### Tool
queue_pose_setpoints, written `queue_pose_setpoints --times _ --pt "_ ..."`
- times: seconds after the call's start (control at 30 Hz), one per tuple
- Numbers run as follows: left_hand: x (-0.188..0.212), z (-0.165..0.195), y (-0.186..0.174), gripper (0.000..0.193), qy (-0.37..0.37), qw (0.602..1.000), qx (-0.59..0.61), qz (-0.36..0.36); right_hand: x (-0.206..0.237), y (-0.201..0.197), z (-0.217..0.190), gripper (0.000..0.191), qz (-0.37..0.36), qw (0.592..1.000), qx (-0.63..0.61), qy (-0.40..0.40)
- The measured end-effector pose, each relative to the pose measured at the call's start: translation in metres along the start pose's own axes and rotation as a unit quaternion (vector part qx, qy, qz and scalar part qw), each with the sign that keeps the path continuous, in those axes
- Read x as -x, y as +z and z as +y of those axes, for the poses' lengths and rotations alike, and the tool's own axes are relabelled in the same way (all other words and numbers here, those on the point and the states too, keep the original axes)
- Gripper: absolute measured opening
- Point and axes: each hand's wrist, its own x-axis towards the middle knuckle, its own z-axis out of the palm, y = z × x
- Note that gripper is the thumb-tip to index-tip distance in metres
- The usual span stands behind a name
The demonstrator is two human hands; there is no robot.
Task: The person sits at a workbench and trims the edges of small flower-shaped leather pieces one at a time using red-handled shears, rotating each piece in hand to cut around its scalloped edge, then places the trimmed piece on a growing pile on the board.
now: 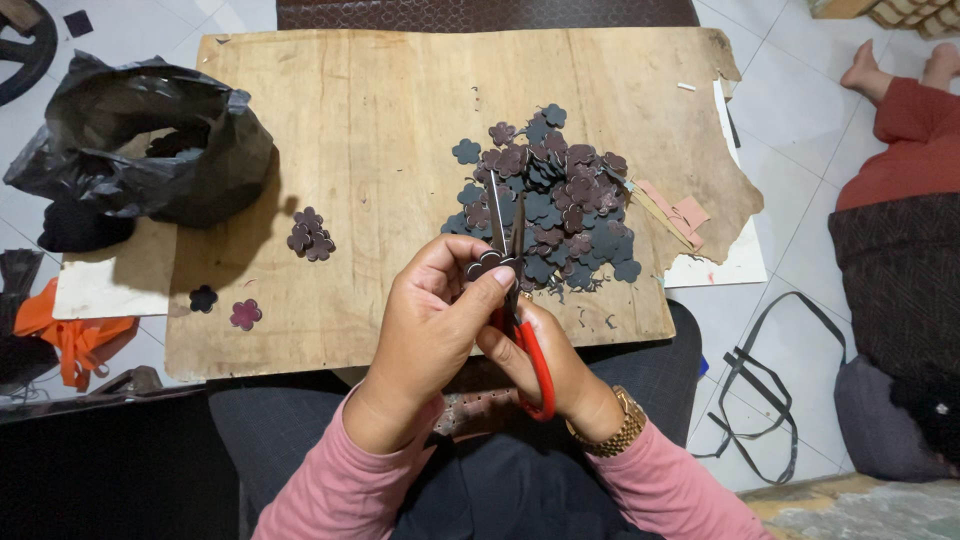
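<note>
A: What was nearest the camera?

B: Pink sleeves and a gold wristwatch (pixel 612 430) on the right wrist. The right hand (pixel 555 365) had its grip clamped on the red handles of a pair of scissors (pixel 520 320), blades pointing away from the person and slightly parted.

A: And the other hand?

B: The left hand (pixel 430 320) had thumb and fingertips pinched together on a small dark flower-shaped cutout (pixel 487 264), held right at the scissor blades, above the near edge of the wooden board (pixel 380 130) that served as a tabletop across the lap.

A: What lay just beyond?

B: A heap of flower-shaped pieces (pixel 550 195), dark blue and brownish maroon, right behind the blades. Tiny dark trimmings were scattered around its near side.

A: Anything to the left?

B: Two loose flowers, one dark (pixel 203 297) and one maroon (pixel 245 314), near the board's left edge, and a small cluster of maroon flowers (pixel 310 235) further in. Beyond them a crumpled black plastic bag (pixel 140 140) sat on the board's far left corner.

A: To the right?

B: Pinkish scrap strips (pixel 675 215) just beside the heap. Well apart, on the tiled floor (pixel 790 130), lay a black strap (pixel 760 380), and another person's red-clad leg (pixel 905 130) showed at the edge.
</note>
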Motion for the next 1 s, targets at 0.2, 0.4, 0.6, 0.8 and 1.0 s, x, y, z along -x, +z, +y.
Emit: queue_pose_setpoints --times 0.2,0.4,0.6,0.8,1.0 --pt "-0.001 -0.0013 -0.0004 0.011 0.0 1.0 0.004 -0.002 -0.0007 0.0015 -0.0002 0.047 -0.002 1.0 -0.001 0.005" --pt "-0.0019 -0.0039 -0.0014 0.011 -0.004 1.0 0.01 -0.001 -0.0017 0.0026 0.0009 0.049 0.004 1.0 0.013 0.007" --pt "-0.0031 -0.0056 -0.0015 0.011 0.003 1.0 0.01 -0.012 -0.0026 0.0026 0.0059 0.045 0.004 1.0 0.008 0.012" --pt "-0.003 -0.0056 -0.0006 0.012 0.002 1.0 -0.002 -0.006 -0.0057 0.0048 0.009 0.034 0.011 0.999 0.035 0.028" --pt "-0.0033 -0.0052 -0.001 0.013 0.0 1.0 -0.008 -0.01 -0.0071 0.0055 0.0068 0.032 0.005 0.999 0.021 0.029"
